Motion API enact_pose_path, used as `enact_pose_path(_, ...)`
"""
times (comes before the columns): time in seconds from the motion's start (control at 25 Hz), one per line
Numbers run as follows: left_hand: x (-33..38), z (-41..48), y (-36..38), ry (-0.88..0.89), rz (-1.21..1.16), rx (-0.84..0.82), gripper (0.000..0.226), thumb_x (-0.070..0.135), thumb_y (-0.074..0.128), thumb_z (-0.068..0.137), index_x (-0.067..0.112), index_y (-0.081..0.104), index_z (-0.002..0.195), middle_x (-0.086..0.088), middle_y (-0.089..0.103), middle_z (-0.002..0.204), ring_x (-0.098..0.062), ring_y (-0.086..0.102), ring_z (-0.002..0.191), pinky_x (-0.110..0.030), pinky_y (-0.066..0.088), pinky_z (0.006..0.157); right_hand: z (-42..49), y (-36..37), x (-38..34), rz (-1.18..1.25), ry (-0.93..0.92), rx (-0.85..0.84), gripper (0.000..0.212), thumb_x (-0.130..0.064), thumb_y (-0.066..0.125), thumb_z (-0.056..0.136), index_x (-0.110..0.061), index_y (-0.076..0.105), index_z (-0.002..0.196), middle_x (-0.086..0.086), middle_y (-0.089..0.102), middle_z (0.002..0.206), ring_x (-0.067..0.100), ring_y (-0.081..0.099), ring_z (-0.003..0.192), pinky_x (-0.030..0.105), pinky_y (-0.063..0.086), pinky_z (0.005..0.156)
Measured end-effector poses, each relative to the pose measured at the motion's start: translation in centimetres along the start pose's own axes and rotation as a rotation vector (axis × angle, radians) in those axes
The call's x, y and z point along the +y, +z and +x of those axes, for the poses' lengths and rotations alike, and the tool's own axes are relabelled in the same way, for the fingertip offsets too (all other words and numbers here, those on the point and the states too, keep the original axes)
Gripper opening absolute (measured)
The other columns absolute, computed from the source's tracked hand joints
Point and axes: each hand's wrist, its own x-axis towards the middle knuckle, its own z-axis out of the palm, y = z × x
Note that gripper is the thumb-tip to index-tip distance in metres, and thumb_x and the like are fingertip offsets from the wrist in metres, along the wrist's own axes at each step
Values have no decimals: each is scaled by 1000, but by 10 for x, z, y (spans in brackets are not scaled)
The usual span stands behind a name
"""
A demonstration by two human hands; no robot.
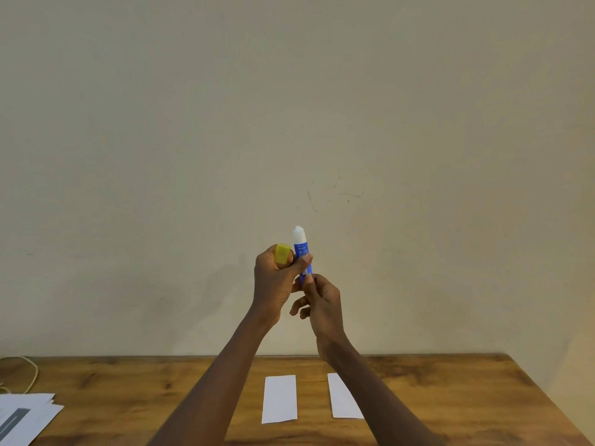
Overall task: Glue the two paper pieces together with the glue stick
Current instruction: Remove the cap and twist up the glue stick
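Note:
I hold a blue glue stick [302, 252] upright in front of the wall, its white glue tip pushed out at the top. My left hand [273, 281] grips the yellow cap [282, 253] in its fingers and also pinches the stick's body with the thumb. My right hand [322, 304] holds the bottom end of the stick from below. Two white paper strips lie side by side on the wooden table [128, 391]: the left strip [279, 399] is in full view, the right strip [343, 397] is partly covered by my right forearm.
A stack of white printed sheets [22, 416] lies at the table's left front corner. A pale cable [30, 371] loops at the far left edge. A plain beige wall rises just behind the table.

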Motion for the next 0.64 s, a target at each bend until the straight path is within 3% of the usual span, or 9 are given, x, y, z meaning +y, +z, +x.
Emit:
enact_pose_path(0.12,-1,0,0,-2,1,-9,24,8,61,80,13,44,64,-25,63,88,-38,64,83,-17,54,59,-1,-1,0,49,34,-21,28,-26,29,95,-19,54,88,-3,64,78,6,58,43,11,43,43)
enact_pose_path(0.24,0,0,-1,5,17,-5,28,8,62,80,15,42,60,-36,61,87,-48,61,87,-39,53,76,0,-3,2,22,-10,17,10,-22,46,90,-16,51,95,-1,60,86,5,56,43,11,44,43)
enact_pose_path(0.28,0,-1,-1,4,23,-6,28,8,62,80,16,43,60,-37,61,89,-49,61,89,-40,52,77,1,-3,2,14,-25,33,7,-20,47,90,-16,52,92,0,60,84,4,56,43,11,43,43)
enact_pose_path(0.4,0,-1,0,-4,4,-13,24,9,61,80,15,44,63,-34,63,94,-43,63,85,-27,55,65,0,-1,3,44,-14,24,26,-21,31,95,-17,55,85,1,63,75,5,57,42,10,43,42)
enact_pose_path(0.48,-1,0,0,-2,-28,-22,24,8,60,80,13,44,64,-31,62,91,-40,63,82,-20,55,61,-1,0,3,59,4,17,23,-24,31,95,-19,53,89,-1,63,81,5,58,43,11,44,44)
enact_pose_path(0.6,-1,1,1,12,-20,-26,28,7,62,79,13,42,60,-33,59,83,-49,61,85,-34,55,72,1,-1,3,41,-14,40,7,-21,46,91,-17,51,93,3,60,88,4,57,44,11,44,44)
enact_pose_path(0.64,-1,1,1,14,-15,-29,25,7,62,79,12,44,62,-34,61,85,-47,61,84,-31,55,69,1,-1,2,35,-15,41,9,-20,44,91,-16,52,92,4,60,85,4,57,44,10,44,43)
